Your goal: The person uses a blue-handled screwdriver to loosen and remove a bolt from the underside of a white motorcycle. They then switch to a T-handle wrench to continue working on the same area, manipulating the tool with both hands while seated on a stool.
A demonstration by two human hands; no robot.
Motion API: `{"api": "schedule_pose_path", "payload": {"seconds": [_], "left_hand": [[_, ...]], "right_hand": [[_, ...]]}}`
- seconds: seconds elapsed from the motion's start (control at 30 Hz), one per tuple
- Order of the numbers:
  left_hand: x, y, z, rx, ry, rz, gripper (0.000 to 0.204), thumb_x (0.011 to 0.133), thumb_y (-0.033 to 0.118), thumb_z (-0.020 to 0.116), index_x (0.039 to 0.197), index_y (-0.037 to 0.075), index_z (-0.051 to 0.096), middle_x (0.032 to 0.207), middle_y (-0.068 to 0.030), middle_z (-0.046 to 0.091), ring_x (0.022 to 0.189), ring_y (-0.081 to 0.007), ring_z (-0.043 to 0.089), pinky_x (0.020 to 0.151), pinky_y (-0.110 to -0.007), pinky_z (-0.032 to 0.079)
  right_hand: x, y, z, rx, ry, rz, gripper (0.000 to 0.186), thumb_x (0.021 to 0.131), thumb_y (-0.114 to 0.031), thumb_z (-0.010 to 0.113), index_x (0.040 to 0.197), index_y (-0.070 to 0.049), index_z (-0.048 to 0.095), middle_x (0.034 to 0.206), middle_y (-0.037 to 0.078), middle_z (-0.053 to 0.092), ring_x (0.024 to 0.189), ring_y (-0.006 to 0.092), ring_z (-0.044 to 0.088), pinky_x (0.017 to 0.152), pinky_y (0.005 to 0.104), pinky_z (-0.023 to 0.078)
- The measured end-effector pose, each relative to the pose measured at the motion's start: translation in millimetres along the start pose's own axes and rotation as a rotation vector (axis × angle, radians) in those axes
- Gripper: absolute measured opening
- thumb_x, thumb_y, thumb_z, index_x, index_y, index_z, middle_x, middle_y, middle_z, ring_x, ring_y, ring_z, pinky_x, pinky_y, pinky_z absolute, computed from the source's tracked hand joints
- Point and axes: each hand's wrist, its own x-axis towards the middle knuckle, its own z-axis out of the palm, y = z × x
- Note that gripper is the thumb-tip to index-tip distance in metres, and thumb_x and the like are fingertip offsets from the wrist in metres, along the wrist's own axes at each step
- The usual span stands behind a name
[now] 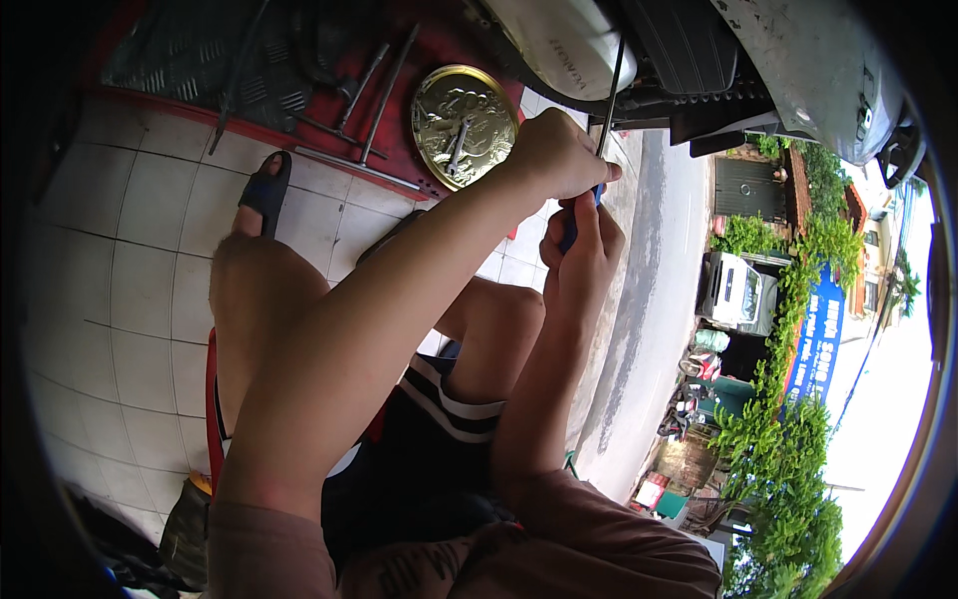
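Gripping one blue-handled tool (608,105), one left hand (561,155), one right hand (589,245), one wrench (458,146) in one golden dish (444,98)

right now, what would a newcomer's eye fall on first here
Probably the blue-handled tool at upper centre, gripped by the left hand above the right hand. Next, the round gold tray to its left on the red surface, then the blue sign at right.

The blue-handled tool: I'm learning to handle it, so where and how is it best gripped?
Probably by the blue handle, coming from its lower end, as the right hand does: it is the thicker part, while the long, thin shaft slants upward, away from the person.
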Motion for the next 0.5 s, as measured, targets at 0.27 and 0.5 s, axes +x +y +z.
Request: {"api": "schedule_pose_path", "payload": {"seconds": [0.27, 0.5], "left_hand": [[-13, 0, -2, -0.226, -0.164, -0.075, 0.024, 0.093, 0.022, 0.065, 0.101, 0.001, 0.071, 0.082, -0.0055, 0.067, 0.072, -0.0113, 0.062, 0.07, -0.027, 0.051], [11, -26, -66, 0.217, 0.107, -0.083, 0.05, 0.087, 0.031, 0.069, 0.123, 0.001, 0.052, 0.087, -0.0088, 0.072, 0.074, -0.0151, 0.067, 0.07, -0.027, 0.052]], "right_hand": [[13, 13, -9, 1.474, -0.66, 0.399, 0.033, 0.103, -0.032, 0.04, 0.09, -0.003, 0.046, 0.056, -0.001, 0.038, 0.033, 0.0037, 0.024, 0.031, 0.0181, 0.019], [25, 21, -64, 0.043, -0.39, 0.236, 0.022, 0.091, -0.018, 0.057, 0.1, 0.002, 0.062, 0.07, 0.002, 0.055, 0.056, 0.0094, 0.045, 0.051, 0.0254, 0.034]]}}
